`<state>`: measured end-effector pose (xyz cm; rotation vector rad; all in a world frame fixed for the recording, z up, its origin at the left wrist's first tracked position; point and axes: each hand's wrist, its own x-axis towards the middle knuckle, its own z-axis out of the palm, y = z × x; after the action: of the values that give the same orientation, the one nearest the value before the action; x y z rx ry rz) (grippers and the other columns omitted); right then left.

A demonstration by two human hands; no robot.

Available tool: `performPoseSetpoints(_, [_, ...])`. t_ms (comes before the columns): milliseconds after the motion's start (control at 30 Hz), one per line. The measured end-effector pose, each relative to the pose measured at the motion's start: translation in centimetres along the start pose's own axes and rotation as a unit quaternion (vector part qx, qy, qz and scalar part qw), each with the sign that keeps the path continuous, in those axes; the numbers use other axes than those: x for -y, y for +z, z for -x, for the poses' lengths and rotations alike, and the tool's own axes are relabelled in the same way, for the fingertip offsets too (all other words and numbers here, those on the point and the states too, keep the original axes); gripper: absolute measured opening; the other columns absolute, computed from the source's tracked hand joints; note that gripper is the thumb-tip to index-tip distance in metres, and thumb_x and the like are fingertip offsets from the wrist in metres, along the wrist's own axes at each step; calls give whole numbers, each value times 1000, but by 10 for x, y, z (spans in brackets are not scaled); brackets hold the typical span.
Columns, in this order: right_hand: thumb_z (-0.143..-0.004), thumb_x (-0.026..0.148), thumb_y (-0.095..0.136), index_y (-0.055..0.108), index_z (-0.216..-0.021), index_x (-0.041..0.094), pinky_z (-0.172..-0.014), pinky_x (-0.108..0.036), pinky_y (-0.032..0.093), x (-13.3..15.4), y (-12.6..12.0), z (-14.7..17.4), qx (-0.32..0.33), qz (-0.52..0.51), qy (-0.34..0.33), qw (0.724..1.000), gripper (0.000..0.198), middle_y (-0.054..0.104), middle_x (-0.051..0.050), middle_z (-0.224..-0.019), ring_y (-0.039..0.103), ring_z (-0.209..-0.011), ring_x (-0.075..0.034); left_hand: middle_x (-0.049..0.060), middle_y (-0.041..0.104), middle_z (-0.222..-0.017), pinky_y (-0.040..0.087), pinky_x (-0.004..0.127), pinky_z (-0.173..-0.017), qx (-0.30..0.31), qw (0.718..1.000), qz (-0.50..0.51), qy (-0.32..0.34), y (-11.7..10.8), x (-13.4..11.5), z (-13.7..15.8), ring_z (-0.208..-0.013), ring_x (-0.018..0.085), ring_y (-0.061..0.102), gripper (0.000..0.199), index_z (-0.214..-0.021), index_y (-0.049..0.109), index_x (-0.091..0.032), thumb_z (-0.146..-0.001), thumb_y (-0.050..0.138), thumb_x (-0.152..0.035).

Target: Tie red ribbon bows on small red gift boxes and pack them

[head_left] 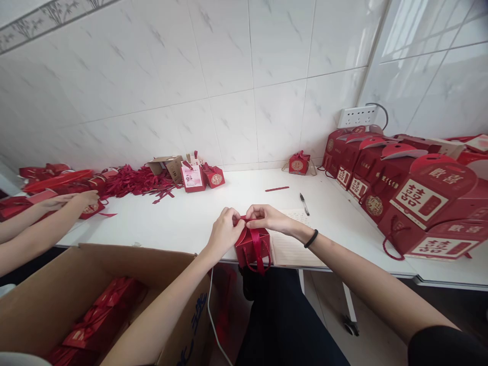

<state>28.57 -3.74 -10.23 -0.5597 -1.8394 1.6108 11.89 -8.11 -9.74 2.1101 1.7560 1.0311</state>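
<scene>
A small red gift box (244, 250) stands at the table's front edge, right before my body. A glossy red ribbon (258, 250) runs over its lid and hangs down the near side, beside a twisted cord handle. My left hand (227, 227) is closed in a pinch at the top of the box, on the ribbon there. From the other side my right hand (267, 218), with a black band on the wrist, pinches the ribbon too, fingertips almost touching the left ones. The fingers partly cover the ribbon's upper part. Under the box's right side lies a lined notebook (293, 249).
Larger red boxes (385, 188) stand in rows on the right. A pen (304, 203), a ribbon strip (277, 189) and a small tied box (299, 163) lie beyond. Left are a ribbon pile (133, 183), a carton (141, 250) holding red boxes, and a co-worker's hands (72, 201).
</scene>
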Motion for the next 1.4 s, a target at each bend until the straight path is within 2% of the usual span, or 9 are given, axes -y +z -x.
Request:
performPoseSetpoints(167, [-68,38,68,51,-87,16,-45,-20,23,-6,8,-1,-59,50,-8,997,35,45,9,-53,34,-45,-6,0,55,-73,40,28,-62,-106,978,153,-91,4,5,-4,-61,14,54,2,-77,44,-20,-77,43,-22])
performPoseSetpoints(267, [-71,39,65,54,-95,16,-44,-20,24,-7,11,-1,-99,112,-4,989,36,45,8,-53,37,-45,-7,-2,55,-64,41,25,-57,-131,928,319,-144,6,8,-6,-54,12,53,6,-78,44,-19,-77,43,-25])
performPoseSetpoints(367, [-73,40,61,58,-82,14,-47,-21,29,-6,13,-3,-119,138,1,983,28,51,3,-58,44,-50,-9,-3,52,-64,39,23,-53,-151,858,463,-164,7,8,-6,-49,8,48,9,-75,44,-18,-72,49,-25])
performPoseSetpoints(433, [-74,41,60,55,-74,14,-49,-22,31,-3,13,-4,-119,105,10,987,28,55,1,-60,47,-52,-10,-5,48,-60,36,20,-51,-141,834,510,-158,6,7,-5,-48,6,43,11,-70,45,-17,-68,53,-24])
performPoseSetpoints(700, [-72,33,67,46,-59,15,-59,-23,31,10,-3,7,-38,-123,-14,992,30,47,3,-61,41,-59,-9,-7,44,-52,34,18,-50,-70,875,454,-153,-5,19,-6,-49,5,41,16,-62,45,-17,-62,60,-23])
performPoseSetpoints(867, [-68,29,70,49,-66,16,-59,-24,34,10,-8,14,-59,-249,-37,966,25,52,0,-75,40,-59,-8,-5,47,-51,42,22,-55,-71,833,503,-219,-12,27,-5,-50,8,47,17,-59,38,-19,-72,45,-28])
performPoseSetpoints(967, [-67,34,69,47,-69,19,-56,-25,34,15,-11,20,-98,-255,-50,961,27,52,2,-75,34,-52,-8,-2,54,-62,44,24,-58,-59,808,529,-254,-20,32,-4,-51,9,52,19,-64,40,-18,-75,44,-34])
performPoseSetpoints(1200, [-65,42,69,50,-82,23,-47,-25,31,28,-15,43,-232,-155,-112,954,32,56,0,-79,30,-47,-8,-2,52,-63,43,24,-55,-6,799,530,-284,-41,55,8,-50,9,52,20,-68,46,-16,-77,54,-33])
performPoseSetpoints(1400, [-67,36,73,53,-75,21,-53,-23,37,27,-18,66,-383,-148,-197,890,26,59,-1,-85,45,-58,-9,-2,47,-55,44,21,-54,71,802,522,-281,-47,67,21,-51,8,50,19,-66,54,-13,-78,60,-27])
